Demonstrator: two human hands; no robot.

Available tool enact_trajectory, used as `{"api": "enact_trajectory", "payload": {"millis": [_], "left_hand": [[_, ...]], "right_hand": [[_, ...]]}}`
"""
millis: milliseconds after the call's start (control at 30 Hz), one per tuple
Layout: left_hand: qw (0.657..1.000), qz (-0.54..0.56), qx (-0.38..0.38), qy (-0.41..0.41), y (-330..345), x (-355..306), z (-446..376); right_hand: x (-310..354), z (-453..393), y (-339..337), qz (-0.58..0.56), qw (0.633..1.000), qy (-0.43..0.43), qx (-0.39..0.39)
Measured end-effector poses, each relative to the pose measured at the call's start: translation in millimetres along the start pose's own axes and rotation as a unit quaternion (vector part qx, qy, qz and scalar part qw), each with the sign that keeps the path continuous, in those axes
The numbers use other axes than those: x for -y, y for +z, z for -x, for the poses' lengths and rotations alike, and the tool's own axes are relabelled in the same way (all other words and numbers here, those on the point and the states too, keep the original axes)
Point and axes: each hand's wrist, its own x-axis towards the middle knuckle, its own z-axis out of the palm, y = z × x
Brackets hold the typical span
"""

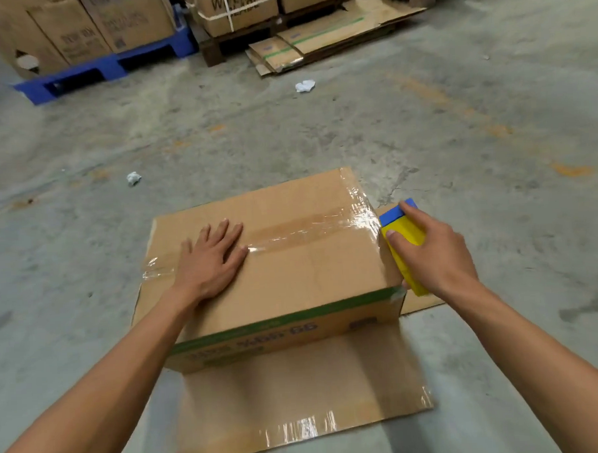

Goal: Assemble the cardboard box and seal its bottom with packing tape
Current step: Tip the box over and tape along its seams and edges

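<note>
— So, where has the job got to, would you say?

— The brown cardboard box (292, 261) sits upside down on the grey concrete floor (491, 115), bottom panel facing up, its loose top flaps splayed flat on the ground underneath. One strip of clear packing tape (311, 225) runs along the centre seam and folds over the far right edge, so I'd judge the sealing nearly done.

— And the hands?

— They're well apart. The left hand (211, 257) lies flat and open, fingers spread, pressing on the near end of the tape; I reckon that's to pin the flaps shut and stop the box sliding. The right hand (436, 254) is closed around a yellow tape dispenser with a blue head (406, 237), held against the right side wall of the box, just below the top edge. That looks like the spot to bring the tape down the side and tear it off.

— Is the tape cut yet?

— I can't tell; the dispenser hides that end.

— What else is about?

— Two hands, one dispenser, one box being worked. Two crumpled white scraps (305, 86) on the floor. One blue plastic pallet (112, 65) at the back left, loaded with printed cartons, and a stack of flattened cartons (327, 36) beside a dark wooden pallet.
</note>
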Motion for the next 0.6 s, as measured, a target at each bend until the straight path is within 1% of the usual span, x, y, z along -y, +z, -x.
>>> {"api": "enact_trajectory", "payload": {"millis": [67, 100, 133, 267, 367, 467, 533, 600], "left_hand": [[0.993, -0.012, 0.012, -0.114, -2, 24, 25], [0.988, -0.001, 0.016, -0.155, -3, 29, 34], [0.984, 0.008, 0.018, -0.176, -4, 30, 41], [0.982, 0.02, 0.03, -0.185, -10, 8, 45], [0.982, 0.025, 0.032, -0.187, -10, -18, 44], [0.982, 0.039, 0.045, -0.177, -8, -52, 40], [0.985, 0.045, 0.052, -0.161, -6, -78, 37], [0.989, 0.038, 0.054, -0.129, -4, -106, 35]], "right_hand": [[13, 4, 7, 0.035, 0.998, -0.042, 0.006], [19, 6, 11, 0.049, 0.997, -0.061, 0.013], [26, 8, 15, 0.062, 0.995, -0.078, 0.018], [49, 20, 29, 0.077, 0.989, -0.123, 0.028], [58, 30, 38, 0.046, 0.987, -0.141, 0.065], [66, 37, 34, -0.006, 0.987, -0.133, 0.095], [68, 35, 26, -0.047, 0.987, -0.118, 0.098], [66, 34, 16, -0.064, 0.987, -0.112, 0.093]]}}
